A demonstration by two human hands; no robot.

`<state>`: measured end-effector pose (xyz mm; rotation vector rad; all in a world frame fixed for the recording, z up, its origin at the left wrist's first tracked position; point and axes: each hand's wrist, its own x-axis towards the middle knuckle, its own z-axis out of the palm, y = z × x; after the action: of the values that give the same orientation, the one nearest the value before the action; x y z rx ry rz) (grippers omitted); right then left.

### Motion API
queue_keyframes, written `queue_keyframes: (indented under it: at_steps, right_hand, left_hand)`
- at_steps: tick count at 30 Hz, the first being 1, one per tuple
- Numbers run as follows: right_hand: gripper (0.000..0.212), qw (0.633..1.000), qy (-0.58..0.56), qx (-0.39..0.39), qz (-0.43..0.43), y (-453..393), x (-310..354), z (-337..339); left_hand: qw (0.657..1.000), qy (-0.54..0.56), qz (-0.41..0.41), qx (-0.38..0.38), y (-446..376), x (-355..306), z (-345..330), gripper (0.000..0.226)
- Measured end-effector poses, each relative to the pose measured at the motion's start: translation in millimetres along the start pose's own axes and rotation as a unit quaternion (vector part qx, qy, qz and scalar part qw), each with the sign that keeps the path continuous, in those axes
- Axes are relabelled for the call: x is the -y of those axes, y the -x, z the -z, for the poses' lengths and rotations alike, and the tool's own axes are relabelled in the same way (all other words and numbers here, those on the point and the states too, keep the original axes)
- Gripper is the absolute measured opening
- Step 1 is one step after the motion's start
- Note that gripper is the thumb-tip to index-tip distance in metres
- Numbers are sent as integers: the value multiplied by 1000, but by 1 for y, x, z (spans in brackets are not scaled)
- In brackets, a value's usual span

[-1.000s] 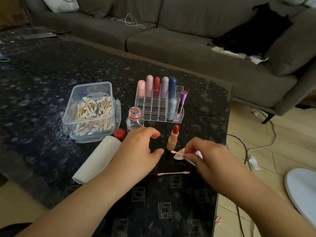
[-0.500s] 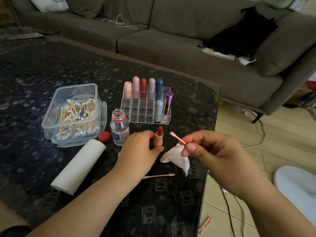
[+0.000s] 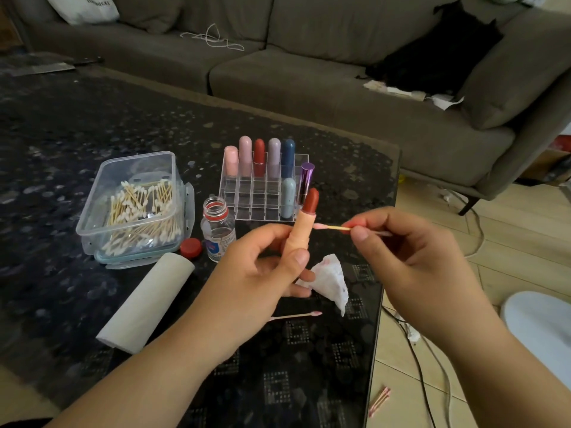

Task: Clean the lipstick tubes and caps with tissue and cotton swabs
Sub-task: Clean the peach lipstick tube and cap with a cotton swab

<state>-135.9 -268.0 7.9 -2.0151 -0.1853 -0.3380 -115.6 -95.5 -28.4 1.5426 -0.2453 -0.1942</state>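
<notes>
A: What sat at the left of the table (image 3: 61, 168)?

B: A clear plastic box (image 3: 136, 202) full of cotton swabs, with a roll of tissue (image 3: 148, 301) lying on its side just in front of it. A red cap (image 3: 191, 247) lay on the table beside the box, next to a small open bottle (image 3: 217, 233).

A: Could you read the bottle's label?

B: No. It carried a blue and red mark, too small to make out. The only other writing was on a white cushion (image 3: 82, 7) on the sofa (image 3: 309, 72), and that was blurred.

A: And behind the bottle?

B: A clear organizer (image 3: 262, 193) holding 7 capped lipsticks: 5 in the back row, in pale pink, pink, red, lilac and navy, then a pale grey-blue one and a metallic purple one nearer the front.

A: What did the left hand (image 3: 256, 282) have?

B: It was closed around a peach lipstick tube (image 3: 298, 239), held upright above the table, thumb pressed on the front of the barrel, with the red bullet exposed at the top.

A: The right hand (image 3: 411, 267)?

B: Pinched at thumb and fingertips on a cotton swab (image 3: 332, 227), held level, its pink-stained tip touching the tube just below the bullet.

A: Anything under the hands?

B: A crumpled white tissue (image 3: 330, 279) with faint pink marks, and a used swab (image 3: 296, 316) lying flat on the table. 2 more pink swabs (image 3: 380, 401) lay on the floor to the right.
</notes>
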Motion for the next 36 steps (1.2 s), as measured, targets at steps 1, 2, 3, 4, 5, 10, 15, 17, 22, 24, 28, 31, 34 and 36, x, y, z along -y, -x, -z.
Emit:
queue_keyframes:
  at_steps: [1,2,3,4,5,10,15,17,22,24,28,31,34,36]
  right_hand:
    - [12,1000,7,-1,2,-1,1,-2]
    - [11,1000,7,-3,3,-1,2,-3]
    - [10,1000,2,-5,5,-2,3,-4]
    - [10,1000,-6,-5,8,-2,5,-6]
    - [11,1000,-16,-4,11,-2,6,-7]
    - [11,998,-61,6,26,-3,10,-11]
    - [8,998,-47,-1,35,-3,8,-14]
    - [6,998,-47,0,36,-3,10,-15]
    - [6,998,-53,-6,36,-3,13,-15]
    - [7,998,-53,-9,34,-2,13,-14]
    - [10,998,-58,-13,29,-1,12,-13]
    - [8,998,-56,-8,33,-2,11,-12]
    - [9,997,-66,-5,32,-3,10,-11]
    - [9,997,-76,-4,27,-3,10,-9]
  left_hand:
    - [1000,14,-2,7,3,-1,1,25]
    - [1000,18,-7,12,5,-1,3,29]
    - [1000,18,-12,12,7,-2,5,30]
    - [1000,19,-16,10,8,-2,7,31]
    - [1000,22,-19,7,9,-3,8,30]
    - [999,29,-19,4,13,-7,16,29]
    - [999,34,-24,12,16,-9,17,29]
    - [999,34,-24,14,16,-9,17,30]
    - [999,33,-27,11,16,-9,16,31]
    - [999,33,-28,10,16,-9,15,30]
    - [999,27,-25,12,16,-9,14,31]
    - [999,25,-24,13,17,-10,13,31]
    - [999,26,-18,16,17,-10,12,32]
    - [999,27,-16,19,18,-10,12,33]
